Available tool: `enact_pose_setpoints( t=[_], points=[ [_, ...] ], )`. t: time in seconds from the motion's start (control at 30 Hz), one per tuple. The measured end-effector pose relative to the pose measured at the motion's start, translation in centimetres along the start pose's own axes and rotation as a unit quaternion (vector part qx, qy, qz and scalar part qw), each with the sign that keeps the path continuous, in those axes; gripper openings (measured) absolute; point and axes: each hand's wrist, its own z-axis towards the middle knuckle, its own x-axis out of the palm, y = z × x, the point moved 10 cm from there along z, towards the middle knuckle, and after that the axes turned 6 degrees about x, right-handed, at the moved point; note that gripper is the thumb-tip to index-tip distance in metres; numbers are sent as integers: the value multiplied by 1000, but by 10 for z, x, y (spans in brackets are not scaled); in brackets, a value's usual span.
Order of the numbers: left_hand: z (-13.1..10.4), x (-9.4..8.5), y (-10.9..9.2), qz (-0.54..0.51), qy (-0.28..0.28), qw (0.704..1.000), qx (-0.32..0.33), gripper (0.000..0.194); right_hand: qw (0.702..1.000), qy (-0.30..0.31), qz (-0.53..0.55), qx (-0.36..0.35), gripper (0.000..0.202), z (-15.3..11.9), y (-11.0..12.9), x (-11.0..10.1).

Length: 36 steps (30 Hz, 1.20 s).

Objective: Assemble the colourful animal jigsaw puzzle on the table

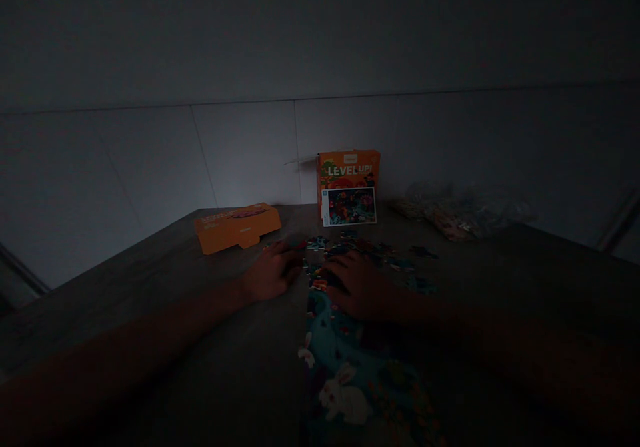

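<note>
Our left hand (270,273) curls by multicoloured cardboard jigsaw pieces (318,241), our right hand (357,285) over the far end of the teal rabbit-patterned jigsaw section (333,333) on the grey bench (240,367) — grips too dim to tell; we'd best align before pressing.

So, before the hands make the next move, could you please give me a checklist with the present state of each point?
1. Picture card visible: ok, upright before the orange box.
2. Loose pieces in view: ok, though some are partly hidden.
3. Right hand clear of the puzzle: not ok, it covers part.
4. Left hand holding a piece: cannot tell.
5. Light: not ok, very dim.
</note>
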Motion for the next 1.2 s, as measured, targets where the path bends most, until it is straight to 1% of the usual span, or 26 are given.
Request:
enact_pose_setpoints(
  t=[0.2, 0.27, 0.3, 0.37, 0.4, 0.47, 0.53, 0.6, 0.67, 0.73, 0.77, 0.8, 0.87, 0.9, 0.93, 1.07, 1.2],
  points=[
    [0, 1, 4, -8, 0, 1000, -16, 21, 999, 26, 20, -18, 46, -1, 1, -6],
    [-1, -3, 0, -9, -16, 1000, -6, 21, 998, 27, 32, -38, 43, -2, 4, -8],
    [-1, -8, -5, -12, -31, 999, 10, 22, 998, 25, 41, -48, 42, -2, 6, -8],
    [-2, -16, -25, -30, -51, 995, 81, 24, 996, 8, 60, -58, 38, -2, 8, -11],
    [-3, -18, -38, -48, -46, 989, 129, 25, 996, -4, 69, -49, 35, 0, 6, -11],
    [-6, -18, -60, -89, -15, 974, 208, 24, 996, -30, 81, -4, 30, 3, -4, -11],
    [-8, -16, -70, -115, 14, 965, 237, 24, 995, -52, 76, 48, 24, 5, -16, -9],
    [-8, -17, -70, -116, 12, 966, 231, 26, 993, -72, 55, 80, 20, 6, -24, -9],
    [-9, -19, -69, -106, -1, 968, 228, 24, 990, -102, 31, 89, 16, 5, -28, -14],
    [-11, -20, -72, -104, -7, 964, 243, 21, 988, -133, 27, 69, 15, 3, -25, -22],
    [-12, -20, -74, -107, -6, 962, 251, 19, 988, -142, 40, 41, 17, 2, -20, -24],
    [-12, -19, -76, -112, -2, 960, 257, 18, 988, -140, 61, 3, 21, 1, -13, -25],
    [-12, -18, -77, -122, 8, 959, 256, 19, 985, -114, 110, -70, 28, -1, 1, -22],
    [-11, -17, -76, -126, 12, 960, 250, 21, 982, -99, 128, -93, 32, -2, 5, -19],
    [-10, -16, -75, -128, 16, 961, 244, 22, 982, -88, 136, -101, 34, -2, 6, -16],
    [-7, -14, -70, -128, 23, 966, 225, 30, 988, -88, 109, -71, 37, 0, 0, -9],
    [-7, -9, -67, -118, 33, 969, 214, 38, 994, -69, 68, -56, 33, 1, -3, -3]
  ],
)
